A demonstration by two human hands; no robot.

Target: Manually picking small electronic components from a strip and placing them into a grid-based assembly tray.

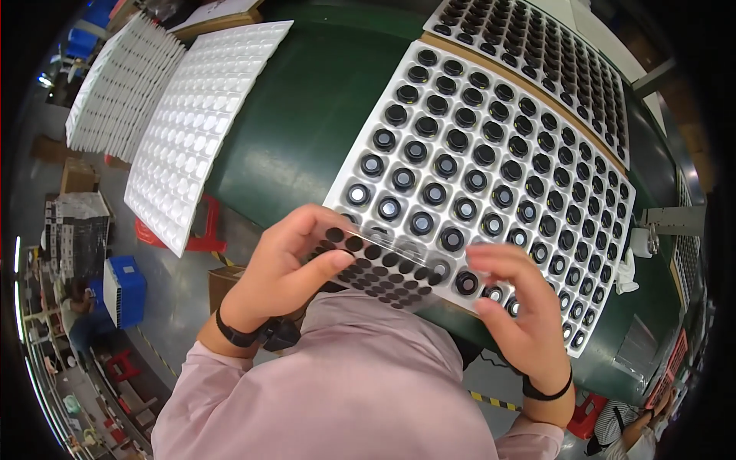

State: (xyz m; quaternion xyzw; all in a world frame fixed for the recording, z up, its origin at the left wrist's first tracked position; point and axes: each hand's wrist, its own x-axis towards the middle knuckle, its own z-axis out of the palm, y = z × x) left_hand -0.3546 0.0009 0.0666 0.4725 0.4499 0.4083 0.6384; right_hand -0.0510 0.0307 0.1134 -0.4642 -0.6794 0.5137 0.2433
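Black discs point(372, 251) in rows dot a clear sheet point(417, 253), which in the head view is held tilted before the person's body, over the near left corner of a white tray point(374, 126). The left hand point(280, 264) grips the sheet by its left end, thumb on the near face. The right hand point(527, 314) is loose, thumb and forefinger parted, near the sheet's right end and above the tray's near edge; whether a fingertip carries anything, I cannot tell. Round black parts point(446, 165) sit in the tray's pockets, those nearer the person showing pale centres. A second filled tray point(537, 47) lies beyond on the green table point(280, 142); at left, a white pocketed tray point(203, 123) stands near a stack of similar trays point(119, 103).
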